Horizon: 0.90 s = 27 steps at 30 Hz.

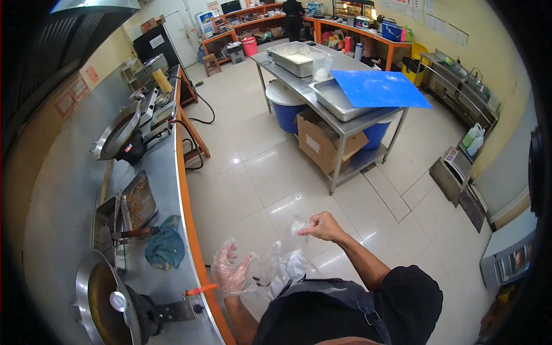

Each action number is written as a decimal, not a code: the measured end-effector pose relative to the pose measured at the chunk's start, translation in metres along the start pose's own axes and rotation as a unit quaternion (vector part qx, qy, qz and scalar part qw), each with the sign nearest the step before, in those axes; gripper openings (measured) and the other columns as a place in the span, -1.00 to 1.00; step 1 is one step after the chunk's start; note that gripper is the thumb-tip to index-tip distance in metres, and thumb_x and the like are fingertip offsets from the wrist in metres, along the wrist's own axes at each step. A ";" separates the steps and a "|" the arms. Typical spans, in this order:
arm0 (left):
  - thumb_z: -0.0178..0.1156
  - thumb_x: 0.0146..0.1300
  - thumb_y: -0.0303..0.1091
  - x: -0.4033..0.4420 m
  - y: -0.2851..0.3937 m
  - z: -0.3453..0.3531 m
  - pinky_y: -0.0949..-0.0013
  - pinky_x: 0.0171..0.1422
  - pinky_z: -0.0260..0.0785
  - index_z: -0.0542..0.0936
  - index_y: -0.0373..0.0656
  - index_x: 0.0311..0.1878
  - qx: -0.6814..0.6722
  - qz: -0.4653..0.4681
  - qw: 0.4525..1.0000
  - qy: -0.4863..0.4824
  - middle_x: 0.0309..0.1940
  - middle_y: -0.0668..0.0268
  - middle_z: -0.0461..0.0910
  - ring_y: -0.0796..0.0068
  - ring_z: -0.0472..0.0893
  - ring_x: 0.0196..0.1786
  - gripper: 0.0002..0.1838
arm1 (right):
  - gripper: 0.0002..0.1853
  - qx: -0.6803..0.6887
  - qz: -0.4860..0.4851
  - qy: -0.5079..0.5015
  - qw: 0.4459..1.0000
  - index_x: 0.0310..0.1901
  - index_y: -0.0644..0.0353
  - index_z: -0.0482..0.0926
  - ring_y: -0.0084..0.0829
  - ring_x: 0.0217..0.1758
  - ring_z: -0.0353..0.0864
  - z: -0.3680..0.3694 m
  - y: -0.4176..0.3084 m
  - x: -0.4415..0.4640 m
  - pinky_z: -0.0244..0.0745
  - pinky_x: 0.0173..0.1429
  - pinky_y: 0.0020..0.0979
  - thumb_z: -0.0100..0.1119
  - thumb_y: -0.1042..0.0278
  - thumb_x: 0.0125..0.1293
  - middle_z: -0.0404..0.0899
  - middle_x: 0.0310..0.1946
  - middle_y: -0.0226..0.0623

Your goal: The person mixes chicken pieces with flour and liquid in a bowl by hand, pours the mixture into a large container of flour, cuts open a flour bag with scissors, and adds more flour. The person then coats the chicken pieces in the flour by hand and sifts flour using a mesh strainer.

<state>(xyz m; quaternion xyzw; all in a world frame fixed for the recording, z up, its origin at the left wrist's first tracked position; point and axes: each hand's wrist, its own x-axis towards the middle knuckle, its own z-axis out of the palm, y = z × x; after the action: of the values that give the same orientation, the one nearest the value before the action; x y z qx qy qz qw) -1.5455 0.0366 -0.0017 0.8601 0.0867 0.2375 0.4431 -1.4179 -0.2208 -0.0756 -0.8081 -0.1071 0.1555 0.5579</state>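
My left hand [233,269] wears a loose, see-through disposable glove, with its fingers spread and nothing gripped. It is beside the orange edge of the steel counter. My right hand [324,227] is bare and pinches a crumpled piece of thin clear plastic [291,250], which looks like another disposable glove. The plastic hangs between both hands, in front of my dark apron [333,288]; whether it touches the left glove I cannot tell.
The counter at left holds a wok [109,299], an orange-handled tool [200,290], a teal cloth [165,244], a crumb-covered tray [138,201] and a farther wok [118,135]. A steel table [339,127] ahead bears trays and a blue board [379,89]. A person [293,20] stands far back.
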 end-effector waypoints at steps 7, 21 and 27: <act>0.36 0.03 -0.24 0.168 0.002 0.098 0.43 -0.11 0.44 0.54 -0.27 -0.13 -0.118 -0.043 0.946 -0.299 -0.29 0.25 0.61 0.51 0.59 -0.24 -0.60 | -0.68 0.124 -0.044 0.098 0.987 -0.66 0.26 0.46 -0.72 -0.64 0.33 -0.002 -0.033 0.148 0.20 -0.57 -0.57 0.34 0.30 0.07 0.40 -0.72 -0.50; 0.29 0.06 -0.47 0.484 -0.108 0.267 0.56 -0.38 0.41 0.52 -0.15 -0.42 -0.372 -0.135 0.855 -0.335 -0.49 0.38 0.56 0.63 0.52 -0.46 -0.89 | -0.58 -0.022 -0.271 -0.038 0.962 -0.70 0.21 0.35 -0.60 -0.62 0.16 -0.072 -0.072 0.469 0.16 -0.52 -0.47 0.45 0.21 -0.11 0.20 -0.79 -0.41; 0.22 -0.02 -0.39 0.632 -0.141 0.252 0.26 -0.40 0.39 0.53 -0.17 -0.47 0.102 0.065 0.992 -0.034 -0.58 0.12 0.55 0.18 0.56 -0.51 -0.91 | -0.81 0.089 -0.184 -0.106 0.973 -0.54 0.23 0.53 -0.65 -0.56 0.46 -0.095 -0.108 0.645 0.35 -0.49 -0.52 0.31 0.35 0.08 0.54 -0.60 -0.37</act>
<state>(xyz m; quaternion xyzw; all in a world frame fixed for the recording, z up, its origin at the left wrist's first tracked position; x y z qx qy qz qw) -0.8636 0.1658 -0.0295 0.9123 0.0396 0.2260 0.3393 -0.7834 -0.0410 -0.0288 -0.7005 -0.2976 0.1438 0.6325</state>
